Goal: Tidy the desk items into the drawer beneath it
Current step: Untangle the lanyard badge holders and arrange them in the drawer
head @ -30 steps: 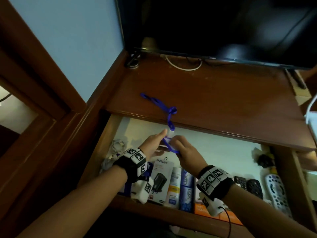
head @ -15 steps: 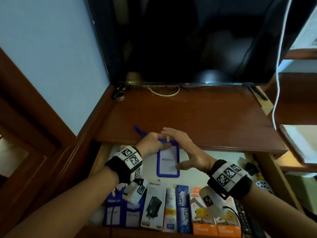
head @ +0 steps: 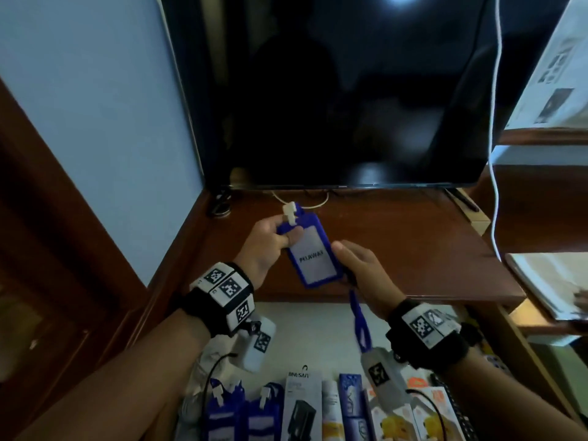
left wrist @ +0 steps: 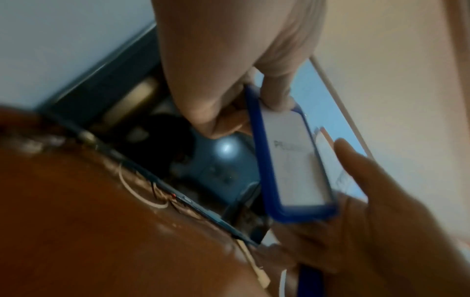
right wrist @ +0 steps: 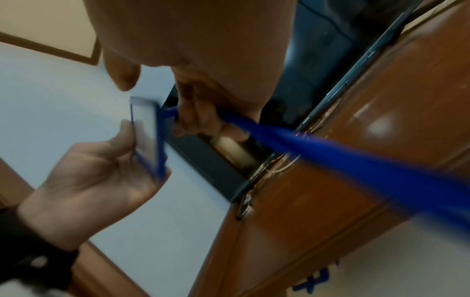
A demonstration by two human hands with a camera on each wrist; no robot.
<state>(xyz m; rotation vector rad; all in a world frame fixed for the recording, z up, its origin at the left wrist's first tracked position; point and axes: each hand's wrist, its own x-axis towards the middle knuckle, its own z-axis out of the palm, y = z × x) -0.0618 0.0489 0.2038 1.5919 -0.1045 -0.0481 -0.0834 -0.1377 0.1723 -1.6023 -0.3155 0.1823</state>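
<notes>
A blue badge holder with a white card inside is held up above the brown desk. My left hand pinches its top end near the white clip. My right hand sits at its lower right edge, fingers curled round the blue lanyard, which hangs down over the open drawer. The left wrist view shows the holder pinched between thumb and fingers. In the right wrist view the lanyard runs out of my curled fingers.
A dark TV screen stands at the back of the desk. The drawer front row holds blue badge holders, a charger box, tubes and orange boxes. A white cable hangs at the right beside shelves with papers.
Both hands have lifted the badge holder from over the drawer up above the desk. The lanyard has come off the desk and now hangs from my right hand.
</notes>
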